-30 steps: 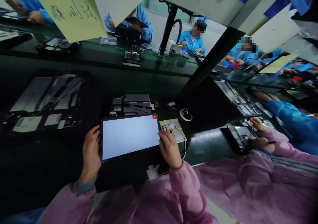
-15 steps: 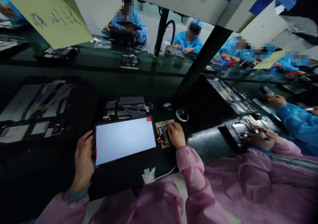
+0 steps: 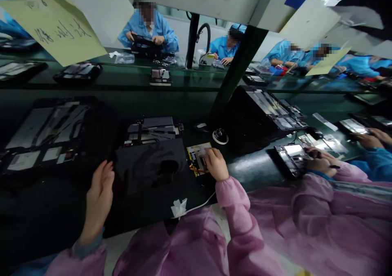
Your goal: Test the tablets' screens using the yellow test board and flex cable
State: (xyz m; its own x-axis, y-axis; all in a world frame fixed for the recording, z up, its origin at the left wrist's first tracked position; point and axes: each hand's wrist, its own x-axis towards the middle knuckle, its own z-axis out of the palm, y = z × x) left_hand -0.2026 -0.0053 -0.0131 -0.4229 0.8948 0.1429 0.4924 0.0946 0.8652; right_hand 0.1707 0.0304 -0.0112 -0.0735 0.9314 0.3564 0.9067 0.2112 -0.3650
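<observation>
A tablet screen [image 3: 143,170], dark now, lies in front of me, its far edge close to an opened tablet body [image 3: 153,128] with bare inner parts. My left hand [image 3: 99,190] is just beside the screen's left edge, fingers stretched out, holding nothing. To the right of the screen lies a flat, yellow-edged battery pack [image 3: 196,155] with thin wires at its near side. My right hand [image 3: 217,163] has bent fingers gripping the pack's right part; the fingertips' undersides are hidden.
Stacks of opened tablets stand on the left [image 3: 45,129] and right [image 3: 272,108]. A round black-and-white object [image 3: 220,136] sits behind my right hand. White tape [image 3: 179,208] and a cable lie at the front edge. Co-workers' hands [image 3: 321,161] work at right.
The screen has gone from bright white to dark. My left hand has let go of its left edge and drawn slightly away. My right hand stays at the battery pack; the view has shifted slightly.
</observation>
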